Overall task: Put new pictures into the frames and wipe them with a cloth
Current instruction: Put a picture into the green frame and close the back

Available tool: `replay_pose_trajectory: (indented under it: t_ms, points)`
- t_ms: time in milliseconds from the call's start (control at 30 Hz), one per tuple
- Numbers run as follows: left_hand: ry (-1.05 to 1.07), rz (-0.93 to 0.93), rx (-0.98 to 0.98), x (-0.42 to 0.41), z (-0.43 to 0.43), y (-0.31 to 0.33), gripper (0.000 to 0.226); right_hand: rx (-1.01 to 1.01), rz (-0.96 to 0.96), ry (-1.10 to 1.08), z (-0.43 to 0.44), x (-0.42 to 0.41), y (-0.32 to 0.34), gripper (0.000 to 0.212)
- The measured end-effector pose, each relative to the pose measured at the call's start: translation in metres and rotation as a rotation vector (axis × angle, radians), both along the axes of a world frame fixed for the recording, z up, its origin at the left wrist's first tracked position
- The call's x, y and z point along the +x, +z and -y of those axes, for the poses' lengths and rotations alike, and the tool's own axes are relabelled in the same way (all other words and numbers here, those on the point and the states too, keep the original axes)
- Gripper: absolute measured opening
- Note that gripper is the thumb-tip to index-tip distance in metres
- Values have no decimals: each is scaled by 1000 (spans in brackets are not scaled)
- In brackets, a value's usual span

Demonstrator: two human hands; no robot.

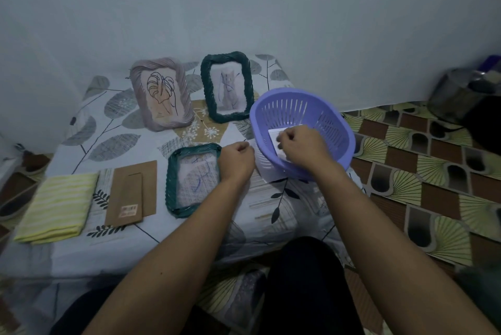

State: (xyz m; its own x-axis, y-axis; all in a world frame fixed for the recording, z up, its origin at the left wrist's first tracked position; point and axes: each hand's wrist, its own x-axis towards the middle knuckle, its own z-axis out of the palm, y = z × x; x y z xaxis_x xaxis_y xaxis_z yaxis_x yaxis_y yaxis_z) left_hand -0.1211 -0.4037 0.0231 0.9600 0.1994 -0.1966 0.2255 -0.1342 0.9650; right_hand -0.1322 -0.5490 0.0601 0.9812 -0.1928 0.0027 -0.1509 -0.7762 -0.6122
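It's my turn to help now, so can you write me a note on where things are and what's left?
Right hand pinches a white paper picture inside the purple plastic basket. Left hand is curled beside the teal woven frame lying flat; its grip is unclear.
Done, seemingly: the pink wavy frame and dark green woven frame stand with pictures.
Left: fit the picture, add the brown cardboard backing, wipe with the folded yellow striped cloth.

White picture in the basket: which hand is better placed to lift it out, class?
Right hand: it pinches the white picture inside the purple basket; the left hand is outside it.
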Motion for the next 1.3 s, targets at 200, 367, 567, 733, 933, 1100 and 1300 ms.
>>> replay_pose_trajectory:
  t_ms: [200,367,567,733,933,1100,1300]
  points:
    - [-99,64,-68,-6,1,14,25,-189,-138,-91,28,25,-8,21]
    - [-114,33,-41,-3,2,16,16,-348,-304,22,21,34,-12,19]
    - [-117,1,-135,-1,2,18,13,-419,-348,69,12,32,-16,32]
    - [-106,2,-147,-3,2,16,13,-426,-343,81,10,31,-12,25]
    - [-99,7,-138,-5,2,18,12,-410,-290,50,10,29,-9,17]
    - [-96,-7,-153,-6,0,17,13,-398,-274,41,10,29,-6,27]
    - [-117,-35,-164,-5,-2,17,25,-381,-117,30,-1,24,7,22]
